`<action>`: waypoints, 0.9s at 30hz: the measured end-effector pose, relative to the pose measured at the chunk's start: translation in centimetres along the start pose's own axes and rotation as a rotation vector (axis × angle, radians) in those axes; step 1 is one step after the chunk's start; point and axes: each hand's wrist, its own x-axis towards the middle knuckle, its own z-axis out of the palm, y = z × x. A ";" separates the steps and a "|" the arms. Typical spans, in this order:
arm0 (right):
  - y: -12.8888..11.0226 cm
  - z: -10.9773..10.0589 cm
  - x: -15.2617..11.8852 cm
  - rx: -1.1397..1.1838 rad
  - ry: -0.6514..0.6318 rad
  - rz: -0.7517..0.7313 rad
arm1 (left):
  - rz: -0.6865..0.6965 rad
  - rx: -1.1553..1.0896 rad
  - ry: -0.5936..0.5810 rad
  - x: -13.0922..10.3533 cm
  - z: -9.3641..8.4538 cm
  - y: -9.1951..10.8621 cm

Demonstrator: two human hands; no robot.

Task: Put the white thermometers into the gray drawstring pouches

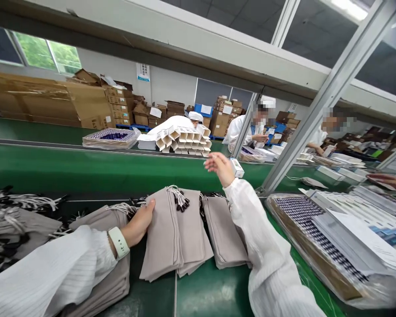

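Observation:
My left hand (141, 222), with a pale watch band at the wrist, grips the left edge of a stack of grey drawstring pouches (163, 235). The thumb lies on the front; the other fingers are mostly hidden. Against that stack leans a second stack of pouches (191, 229), its white cords with black ends at the top. My right hand (220, 166) is raised above the green conveyor belt, its fingers apart and slightly bent, with nothing visible in them. Just behind its wrist is a small white box (237, 168). Below the right forearm lies another pouch stack (224, 231).
More pouches (108, 281) and tangled cords (6, 229) lie on the left. To the right sits a plastic-wrapped tray (300, 233) with flat white cartons. Across the belt are open white boxes (185, 138), a wrapped tray (110, 137) and co-workers (251, 127). A metal post (303, 123) slants upward at right.

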 end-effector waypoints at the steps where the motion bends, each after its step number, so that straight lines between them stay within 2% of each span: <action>1: 1.6 -0.2 -0.1 -0.008 0.002 0.075 | 0.018 -0.006 0.009 -0.1 -0.1 0.3; 4: 5.0 -0.3 -0.4 -0.017 -0.049 0.172 | 0.124 -0.011 0.062 -1.2 -1.0 2.6; 8: 6.3 0.7 -1.1 -0.075 -0.139 0.152 | 0.215 0.013 0.142 -3.0 -2.6 6.2; 11: 6.9 2.4 -2.4 -0.272 -0.387 0.135 | 0.181 0.027 0.148 -4.3 -2.8 7.3; 13: 7.1 3.4 -3.2 -0.412 -0.569 0.113 | 0.133 0.004 0.110 -5.0 -2.1 7.2; 14: 7.0 3.7 -3.5 -0.460 -0.606 0.079 | 0.116 -0.018 0.077 -5.3 -1.5 7.1; 15: 6.7 3.9 -3.6 -0.483 -0.590 0.033 | 0.106 -0.042 0.042 -5.5 -0.8 7.0; 17: 5.1 3.8 -3.5 -0.434 -0.444 -0.036 | 0.118 -0.086 0.002 -5.6 0.8 6.9; 19: 2.5 3.1 -3.3 -0.260 -0.341 0.005 | 0.176 -0.129 -0.010 -5.3 2.5 6.9; 21: -0.4 2.4 -3.4 -0.060 -0.384 0.095 | 0.252 -0.169 -0.044 -4.7 4.1 7.1; 23: -2.9 1.7 -3.8 0.026 -0.434 0.115 | 0.323 -0.191 -0.105 -4.0 5.5 7.1; 25: -4.2 0.9 -4.3 0.004 -0.355 0.110 | 0.406 -0.136 -0.190 -3.6 6.6 6.6; 27: -4.4 -0.4 -4.8 -0.018 -0.218 0.155 | 0.539 0.093 -0.310 -3.4 7.1 5.1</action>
